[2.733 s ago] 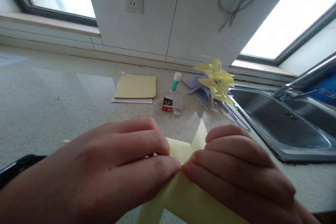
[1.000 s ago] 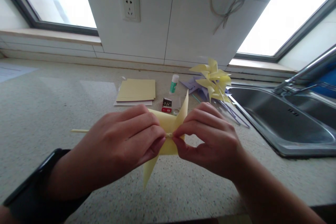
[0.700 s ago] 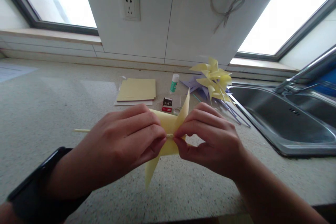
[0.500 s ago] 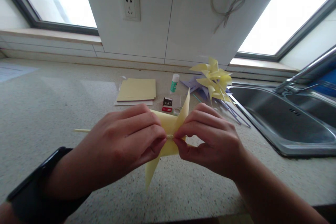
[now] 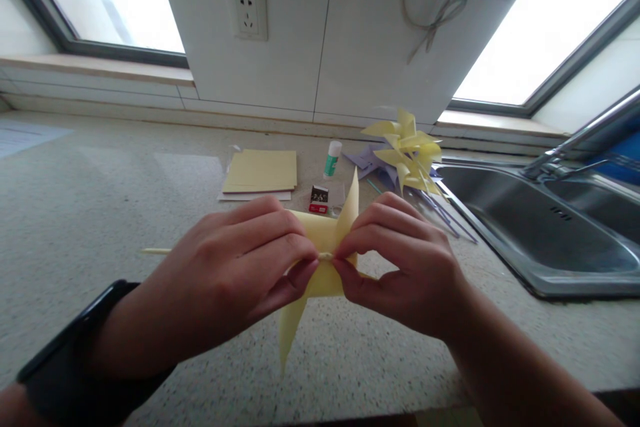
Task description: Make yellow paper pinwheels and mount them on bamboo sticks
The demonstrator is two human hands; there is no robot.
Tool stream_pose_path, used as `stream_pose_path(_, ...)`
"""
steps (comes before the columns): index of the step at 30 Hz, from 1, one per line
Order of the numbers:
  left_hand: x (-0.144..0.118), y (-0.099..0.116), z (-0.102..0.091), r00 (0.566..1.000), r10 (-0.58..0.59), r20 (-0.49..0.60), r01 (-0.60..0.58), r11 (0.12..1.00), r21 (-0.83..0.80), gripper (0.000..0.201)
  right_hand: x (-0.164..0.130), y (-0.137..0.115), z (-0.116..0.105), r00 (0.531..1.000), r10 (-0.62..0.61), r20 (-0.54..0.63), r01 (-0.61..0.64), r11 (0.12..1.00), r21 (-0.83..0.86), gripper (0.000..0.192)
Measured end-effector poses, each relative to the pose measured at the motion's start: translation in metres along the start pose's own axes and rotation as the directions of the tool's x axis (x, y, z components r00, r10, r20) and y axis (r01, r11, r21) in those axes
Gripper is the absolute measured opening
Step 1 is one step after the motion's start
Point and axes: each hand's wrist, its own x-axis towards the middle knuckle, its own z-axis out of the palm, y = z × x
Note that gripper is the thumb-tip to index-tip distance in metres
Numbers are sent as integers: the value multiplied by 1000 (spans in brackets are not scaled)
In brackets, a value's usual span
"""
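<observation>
A pale yellow paper pinwheel [image 5: 321, 232] is held up in front of me over the counter, its pointed blades sticking up and down between my hands. My left hand [image 5: 250, 260] is closed around a thin yellow stick [image 5: 156, 251], whose far end pokes out to the left past my wrist. At the pinwheel's middle, the stick's short twisted-looking end [image 5: 325, 256] shows between my fingertips. My right hand [image 5: 400, 260] pinches there with thumb and index finger; whatever lies inside that pinch is hidden.
Behind my hands lie a stack of yellow paper [image 5: 260, 171], a glue stick [image 5: 332, 160] and a small red box [image 5: 319, 199]. Finished yellow pinwheels [image 5: 407, 147] rest on purple ones [image 5: 369, 160] near the sink [image 5: 530, 227]. A paper sheet [image 5: 30, 137] lies far left.
The pinwheel has tilted slightly, its upper blade tip shifting a little left and its lower tip dropping slightly. Both hands keep nearly the same place and pinch.
</observation>
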Motion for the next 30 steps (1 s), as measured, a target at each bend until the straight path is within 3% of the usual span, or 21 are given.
stream_pose_path(30, -2, 1, -1, 1000, 21, -8, -21, 1000, -14, 8, 5, -7, 2, 1000, 10, -26, -11, 999, -45, 10)
